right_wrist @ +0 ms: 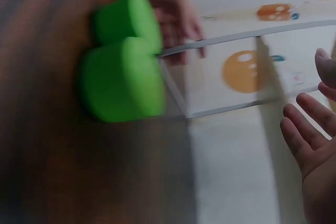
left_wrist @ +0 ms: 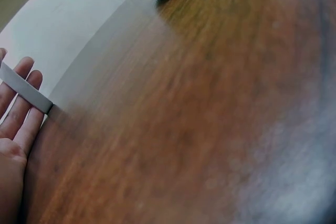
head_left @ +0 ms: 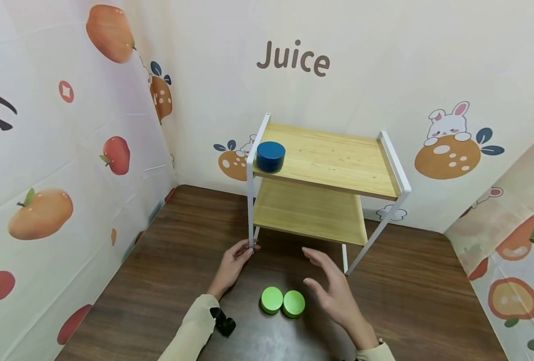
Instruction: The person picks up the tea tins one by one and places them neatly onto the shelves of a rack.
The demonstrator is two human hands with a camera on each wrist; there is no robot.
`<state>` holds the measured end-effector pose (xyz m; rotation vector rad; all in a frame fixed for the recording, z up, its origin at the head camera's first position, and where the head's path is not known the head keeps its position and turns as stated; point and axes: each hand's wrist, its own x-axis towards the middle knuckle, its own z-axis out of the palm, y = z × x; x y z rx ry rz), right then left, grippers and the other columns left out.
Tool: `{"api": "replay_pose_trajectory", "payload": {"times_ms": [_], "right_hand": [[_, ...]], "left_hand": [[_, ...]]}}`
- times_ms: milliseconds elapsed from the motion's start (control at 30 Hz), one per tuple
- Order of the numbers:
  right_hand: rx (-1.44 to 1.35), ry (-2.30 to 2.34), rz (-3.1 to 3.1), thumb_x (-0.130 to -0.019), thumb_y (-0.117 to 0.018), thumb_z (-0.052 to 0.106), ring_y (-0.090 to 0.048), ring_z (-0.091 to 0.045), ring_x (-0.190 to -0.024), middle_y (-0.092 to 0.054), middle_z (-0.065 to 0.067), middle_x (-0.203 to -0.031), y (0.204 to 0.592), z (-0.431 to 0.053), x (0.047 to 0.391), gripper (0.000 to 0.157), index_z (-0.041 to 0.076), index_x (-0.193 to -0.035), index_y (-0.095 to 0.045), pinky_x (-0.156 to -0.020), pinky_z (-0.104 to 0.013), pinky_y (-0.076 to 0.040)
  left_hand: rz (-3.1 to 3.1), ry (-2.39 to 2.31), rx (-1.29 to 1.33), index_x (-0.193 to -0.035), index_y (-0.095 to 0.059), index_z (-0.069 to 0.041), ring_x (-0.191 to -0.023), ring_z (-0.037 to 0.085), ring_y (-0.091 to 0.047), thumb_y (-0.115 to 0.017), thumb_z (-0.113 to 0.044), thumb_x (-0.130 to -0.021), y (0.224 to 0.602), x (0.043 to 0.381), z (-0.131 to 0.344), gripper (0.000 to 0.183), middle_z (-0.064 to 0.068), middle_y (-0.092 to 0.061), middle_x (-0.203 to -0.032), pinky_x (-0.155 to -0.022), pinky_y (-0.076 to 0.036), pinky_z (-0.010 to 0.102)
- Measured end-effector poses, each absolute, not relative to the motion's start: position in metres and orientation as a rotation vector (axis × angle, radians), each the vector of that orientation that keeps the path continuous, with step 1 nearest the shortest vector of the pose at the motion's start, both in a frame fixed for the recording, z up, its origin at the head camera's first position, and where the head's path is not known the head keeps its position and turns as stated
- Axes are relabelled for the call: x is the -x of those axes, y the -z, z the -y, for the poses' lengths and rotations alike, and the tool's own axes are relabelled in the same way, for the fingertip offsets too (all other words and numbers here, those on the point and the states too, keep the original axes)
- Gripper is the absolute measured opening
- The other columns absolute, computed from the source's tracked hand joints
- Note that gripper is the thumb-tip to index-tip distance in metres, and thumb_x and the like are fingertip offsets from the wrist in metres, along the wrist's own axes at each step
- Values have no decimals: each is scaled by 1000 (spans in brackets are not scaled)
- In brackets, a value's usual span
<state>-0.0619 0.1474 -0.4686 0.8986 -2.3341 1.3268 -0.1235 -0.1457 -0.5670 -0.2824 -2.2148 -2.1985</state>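
Observation:
In the head view, my left hand (head_left: 231, 266) is at the foot of the front left leg of a two-tier shelf (head_left: 332, 158). The left wrist view shows its fingers (left_wrist: 18, 114) stretched out behind the white leg (left_wrist: 26, 88), which crosses in front of them. My right hand (head_left: 335, 293) is raised with fingers spread, holding nothing, to the right of two green round tins (head_left: 272, 300) that stand side by side before the shelf. On the top board's left end sits a blue round tin (head_left: 271, 157).
A dark wooden table (head_left: 167, 281) carries the shelf. Light fabric walls with fruit and rabbit prints close off the back and both sides. The shelf's lower board (head_left: 309, 208) hangs beneath the top one, and its right leg (head_left: 375, 233) slants down to the table.

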Motion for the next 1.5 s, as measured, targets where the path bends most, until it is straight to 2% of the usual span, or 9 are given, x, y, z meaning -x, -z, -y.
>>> {"api": "replay_pose_trajectory", "payload": {"times_ms": [333, 467, 567, 733, 833, 1000, 1233, 1433, 1500], "right_hand": [[-808, -1379, 2390, -89, -78, -5, -61, -24, -132, -61, -14, -146, 520, -144, 52, 70, 6, -153, -51, -110, -18, -45], [-789, -1561, 2395, -93, -76, -3, -56, -28, -140, -54, -15, -155, 532, -143, 47, 78, 4, -161, -38, -113, -21, -46], [-793, -1672, 2390, -93, -76, -2, -54, -30, -144, -47, -16, -160, 539, -142, 43, 89, 7, -167, -26, -114, -26, -48], [-853, -1692, 2374, -88, -78, -4, -53, -32, -145, -43, -27, -161, 550, -141, 40, 100, 8, -169, -19, -113, -34, -51], [-874, -1699, 2380, -88, -79, -4, -52, -31, -145, -42, -34, -158, 555, -141, 37, 102, 7, -169, -18, -115, -32, -49], [-869, -1710, 2402, -89, -80, 2, -53, -31, -144, -41, -35, -158, 559, -138, 31, 102, 5, -169, -16, -115, -23, -43], [-856, -1747, 2377, -86, -83, 3, -53, -36, -142, -41, -34, -160, 561, -134, 27, 105, 5, -169, -18, -114, -14, -39], [-791, -1767, 2425, -86, -83, 0, -53, -41, -140, -41, -29, -163, 563, -133, 26, 106, 12, -170, -18, -113, -12, -39], [-766, -1776, 2449, -86, -82, -1, -55, -41, -139, -40, -27, -164, 563, -133, 26, 107, 11, -170, -18, -112, -12, -39]], "left_hand": [[2234, 2164, 272, -143, -61, 2, -132, 38, -63, -58, -18, -110, 570, 122, 146, 39, 22, -72, -131, -100, -50, 17], [2223, 2173, 282, -143, -60, 3, -131, 36, -64, -58, -19, -110, 569, 123, 145, 40, 22, -72, -131, -100, -51, 17], [2211, 2190, 281, -143, -60, 3, -130, 37, -64, -59, -20, -110, 567, 123, 145, 40, 21, -72, -131, -101, -51, 18], [2220, 2188, 274, -143, -60, 2, -133, 38, -62, -58, -20, -110, 566, 123, 145, 40, 22, -71, -131, -102, -50, 18], [2225, 2190, 277, -144, -59, 2, -134, 40, -61, -58, -21, -110, 565, 122, 146, 41, 23, -71, -132, -102, -49, 18], [2229, 2185, 281, -145, -58, 4, -134, 40, -61, -57, -22, -110, 566, 122, 146, 43, 23, -71, -132, -102, -49, 17], [2225, 2166, 284, -142, -60, 5, -131, 38, -63, -57, -20, -110, 567, 123, 145, 41, 24, -71, -131, -100, -50, 16], [2228, 2179, 281, -143, -60, 5, -132, 39, -62, -58, -21, -110, 566, 122, 145, 42, 23, -71, -132, -102, -50, 17], [2225, 2183, 286, -143, -60, 5, -132, 40, -62, -58, -21, -110, 565, 122, 146, 42, 23, -70, -132, -102, -50, 18]]}}
